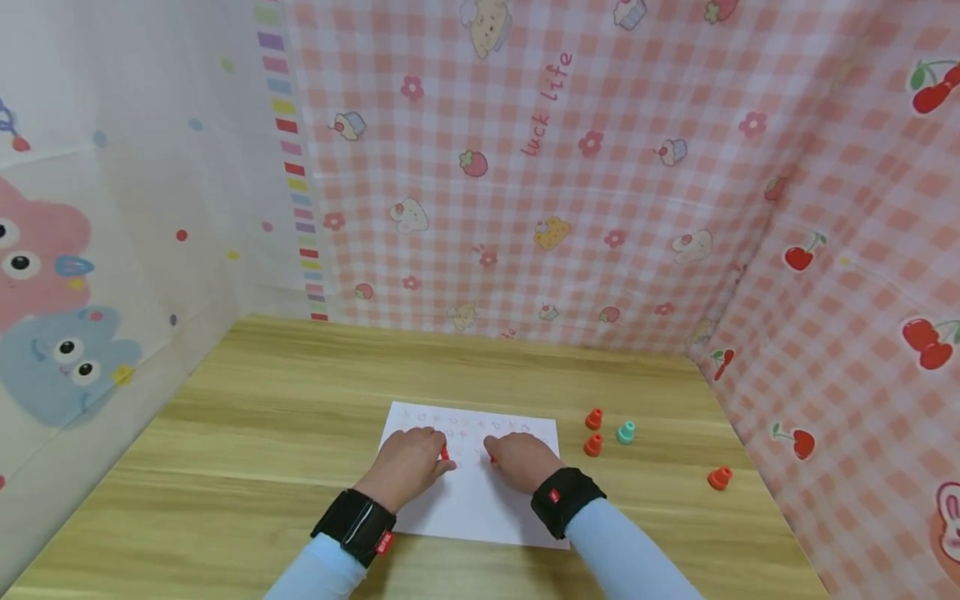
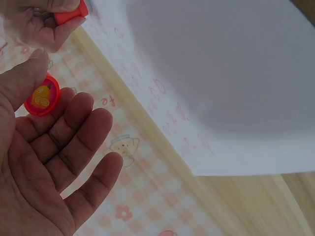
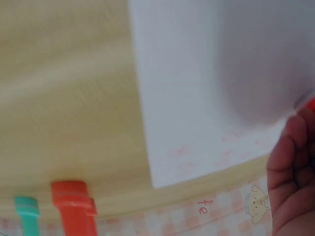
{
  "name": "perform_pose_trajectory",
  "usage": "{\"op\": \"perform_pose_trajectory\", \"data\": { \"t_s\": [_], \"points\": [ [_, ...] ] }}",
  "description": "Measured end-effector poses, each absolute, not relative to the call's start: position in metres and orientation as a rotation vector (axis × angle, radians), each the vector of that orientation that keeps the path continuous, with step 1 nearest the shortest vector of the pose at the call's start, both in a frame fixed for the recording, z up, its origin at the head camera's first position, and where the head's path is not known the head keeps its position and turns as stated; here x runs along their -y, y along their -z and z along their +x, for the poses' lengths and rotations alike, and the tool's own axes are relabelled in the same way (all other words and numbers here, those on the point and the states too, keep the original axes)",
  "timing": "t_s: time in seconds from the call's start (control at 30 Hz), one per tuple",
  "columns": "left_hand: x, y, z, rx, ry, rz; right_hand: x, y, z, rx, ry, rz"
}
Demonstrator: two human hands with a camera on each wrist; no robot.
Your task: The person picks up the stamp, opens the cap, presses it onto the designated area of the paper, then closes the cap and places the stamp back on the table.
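One white cloth (image 1: 150,167) hangs at far left, its pink cartoon figure (image 1: 45,250) sliced off by the frame edge. Moving right, the left sleeve (image 1: 318,571) runs out of the bottom, and above its black wristband (image 1: 354,527) comes the left hand (image 1: 408,467), pinching a red fruit-faced piece (image 2: 42,96) between thumb and fingers, over the paper. From the head, that piece is a mere sliver; the left wrist view shows its round printed face, the rest lost behind the fingers.

Underneath lies the white paper (image 1: 480,512), partly covered by both hands, with faint pink marks (image 1: 435,419) along its far side, too pale to read. Now the right hand (image 1: 525,460), also over the sheet, pinching another red piece (image 2: 71,15): mostly covered from above, cropped in both wrist views, and whether it touches the paper, you cannot tell!

Right of the sheet, two red stampers (image 1: 593,432) stand near a teal stamper (image 1: 626,432), undersides hidden. Farther right, a lone red stamper (image 1: 720,477) sits well apart, before the cherry-print cloth (image 1: 862,350), cut by the edge.
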State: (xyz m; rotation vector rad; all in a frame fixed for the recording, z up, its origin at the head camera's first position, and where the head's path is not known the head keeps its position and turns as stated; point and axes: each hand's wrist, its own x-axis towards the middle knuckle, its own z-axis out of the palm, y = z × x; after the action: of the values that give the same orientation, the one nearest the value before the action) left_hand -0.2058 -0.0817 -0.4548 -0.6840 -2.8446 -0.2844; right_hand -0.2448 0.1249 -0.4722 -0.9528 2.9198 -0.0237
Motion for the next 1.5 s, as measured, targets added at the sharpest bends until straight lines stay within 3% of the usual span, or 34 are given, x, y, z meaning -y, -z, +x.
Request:
{"op": "perform_pose_trajectory", "data": {
  "t_s": [1.5],
  "points": [
    [0.0771, 0.4539, -0.2067, 2.819, 0.236, -0.700, -0.1277, 0.4730, -0.2493, -2.878, 0.003, -0.901]
  ]
}}
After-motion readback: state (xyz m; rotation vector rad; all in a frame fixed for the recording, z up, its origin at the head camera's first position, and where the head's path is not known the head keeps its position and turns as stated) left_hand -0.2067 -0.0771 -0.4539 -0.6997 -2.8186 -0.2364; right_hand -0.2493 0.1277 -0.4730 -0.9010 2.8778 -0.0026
